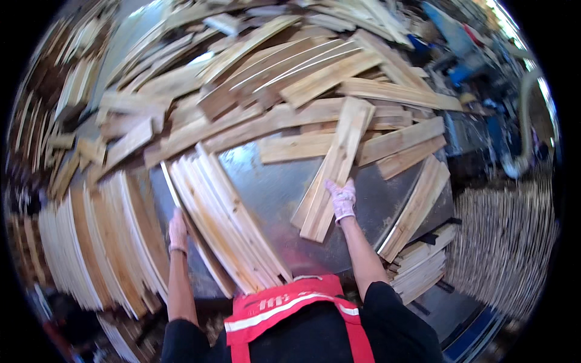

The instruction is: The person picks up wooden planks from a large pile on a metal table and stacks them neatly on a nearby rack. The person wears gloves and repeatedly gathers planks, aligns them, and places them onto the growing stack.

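Observation:
My left hand point(177, 233), in a pale glove, is closed on the outer side of a narrow wooden board point(196, 239) standing on edge. Right beside that board stands a row of similar boards point(221, 215), packed on edge on the metal table point(275, 196). My right hand point(342, 199), gloved too, grips the edge of a flat wooden board point(340, 163) slanting away from me. Under it, partly covered, lies another board point(308, 196). The fingers beneath the right-hand board are hidden.
A loose heap of boards point(290, 78) covers the far side. On the left stand upright boards point(103, 242); at the right edge lies a single board point(417, 209). Tall stacks of thin slats point(505, 242) and blue machinery point(469, 60) are farther right.

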Demonstrator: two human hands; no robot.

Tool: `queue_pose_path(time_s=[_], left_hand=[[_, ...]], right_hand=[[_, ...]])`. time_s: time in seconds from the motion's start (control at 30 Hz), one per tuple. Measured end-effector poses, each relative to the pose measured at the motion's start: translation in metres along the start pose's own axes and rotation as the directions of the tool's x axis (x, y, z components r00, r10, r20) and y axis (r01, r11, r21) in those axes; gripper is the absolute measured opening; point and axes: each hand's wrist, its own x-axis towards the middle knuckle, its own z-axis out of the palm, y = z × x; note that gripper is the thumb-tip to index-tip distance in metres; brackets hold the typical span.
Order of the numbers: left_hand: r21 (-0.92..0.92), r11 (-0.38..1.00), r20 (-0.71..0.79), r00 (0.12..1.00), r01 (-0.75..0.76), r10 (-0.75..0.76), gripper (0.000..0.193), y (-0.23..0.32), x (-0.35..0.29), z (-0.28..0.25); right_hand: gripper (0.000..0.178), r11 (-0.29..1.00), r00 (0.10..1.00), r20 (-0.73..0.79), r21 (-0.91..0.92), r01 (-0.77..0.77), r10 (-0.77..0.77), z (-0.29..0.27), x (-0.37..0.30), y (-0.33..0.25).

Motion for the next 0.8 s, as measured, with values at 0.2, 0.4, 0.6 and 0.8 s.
queue_pose_path(time_s=[0.2, 0.4, 0.6, 0.8], left_hand=[[-0.004, 0.860, -0.077, 0.858, -0.510, 0.508, 0.055, 0.038, 0.019, 0.046], [-0.256, 0.927, 0.748, 0.551, -0.275, 0.370, 0.082, 0.132, -0.127, 0.281], [-0.338, 0.846, 0.887, 0.439, 0.412, 0.141, 0.033, 0.119, -0.105, 0.297], [-0.473, 0.750, 0.860, 0.428, 0.463, 0.278, 0.070, 0.152, -0.111, 0.246]], right_hand=[[0.049, 0.994, 0.995, -0.056, -0.073, 0.076, -0.080, -0.074, -0.039, -0.041], [0.045, 0.855, 0.897, -0.023, -0.315, 0.413, -0.442, -0.030, -0.109, -0.065], [0.083, 0.846, 0.883, -0.174, -0.415, 0.335, -0.436, -0.057, 0.028, -0.082], [0.124, 0.737, 0.820, -0.569, -0.528, -0.421, 0.060, -0.044, 0.175, -0.054]])
